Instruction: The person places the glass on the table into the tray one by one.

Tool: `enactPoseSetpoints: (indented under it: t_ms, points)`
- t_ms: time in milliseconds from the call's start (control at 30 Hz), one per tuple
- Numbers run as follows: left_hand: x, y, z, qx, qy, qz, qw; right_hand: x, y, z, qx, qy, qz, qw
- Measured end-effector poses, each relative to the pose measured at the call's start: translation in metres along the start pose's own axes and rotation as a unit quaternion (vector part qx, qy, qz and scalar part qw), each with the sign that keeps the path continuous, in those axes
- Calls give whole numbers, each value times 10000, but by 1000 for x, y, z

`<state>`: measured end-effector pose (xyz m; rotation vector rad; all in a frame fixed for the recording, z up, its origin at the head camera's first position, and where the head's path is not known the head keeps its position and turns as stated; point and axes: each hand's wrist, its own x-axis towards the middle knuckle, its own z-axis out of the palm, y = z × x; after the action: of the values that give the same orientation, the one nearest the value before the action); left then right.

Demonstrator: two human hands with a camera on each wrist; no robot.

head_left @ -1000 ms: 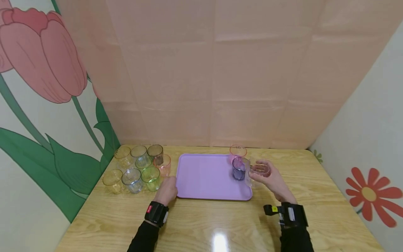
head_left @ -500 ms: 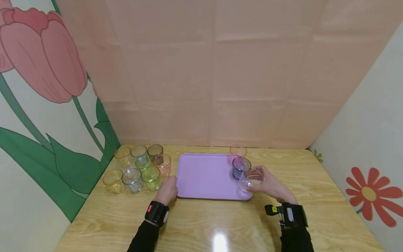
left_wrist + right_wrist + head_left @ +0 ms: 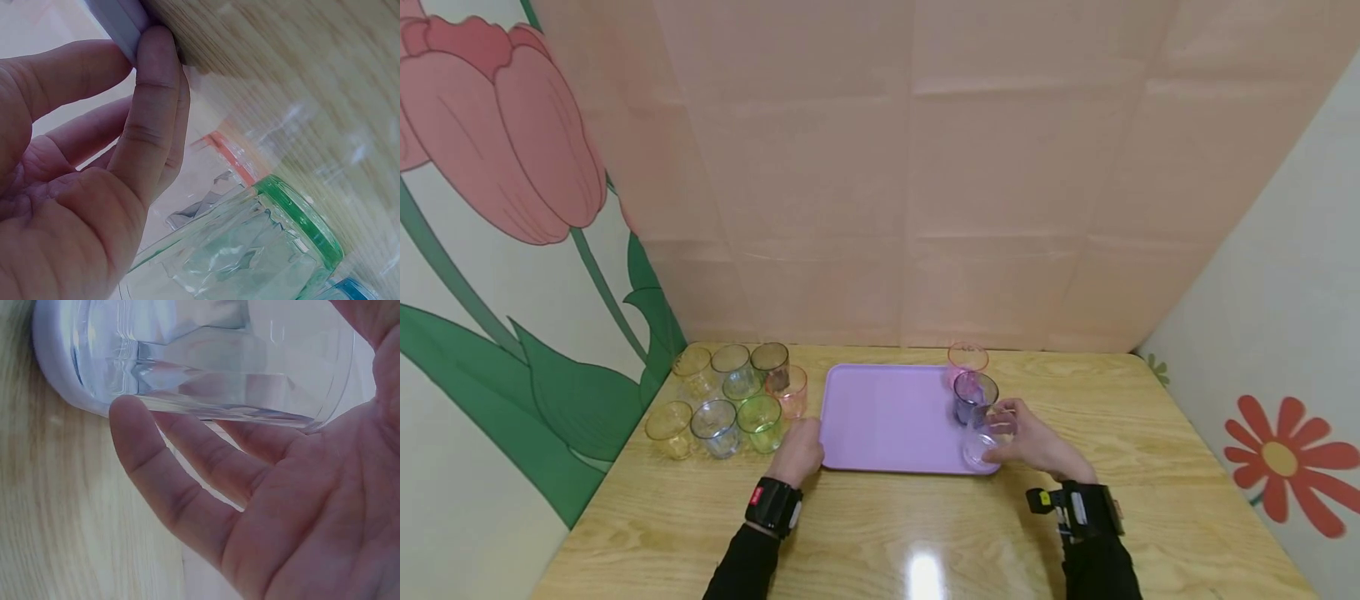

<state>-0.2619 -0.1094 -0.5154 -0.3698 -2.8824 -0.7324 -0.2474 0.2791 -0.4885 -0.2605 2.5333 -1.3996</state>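
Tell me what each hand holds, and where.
The left hand pinches the purple tray by its edge near the front left corner; the right hand grips the clear tumbler around its side.

Indoors: wooden table (image 3: 857,533), floral walls (image 3: 497,258)

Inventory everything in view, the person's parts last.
Flat rectangular tray: one, lilac, centre
Wooden table: one, light brown, beneath tray
Round see-through tumblers: seven visible, two yellow, blue, green, pink, brown, one unclear, left of tray
Tray tumblers: two, pink, dark purple, right side
Clear round tumbler: one, colourless, tray's front right
Creased backdrop: one, peach, behind table
Tulip mural: one, pink, green, left wall
Painted flower: one, coral, right wall
Wrist straps: two, black, wrists
Sleeves: two, black, forearms
Left hand: one, gripping tray's left edge
Right hand: one, holding clear tumbler
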Motion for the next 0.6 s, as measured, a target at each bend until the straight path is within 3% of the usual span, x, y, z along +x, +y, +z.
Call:
enactPoseSetpoints:
  t_ms: [200, 600]
  points:
    - [0, -1, 1, -39, -11, -28, 10000, 2, 0, 8, -430, 86, 168, 9989]
    - [1, -2, 1, -98, -29, -72, 9999, 2, 0, 7, -649, 40, 203, 9977]
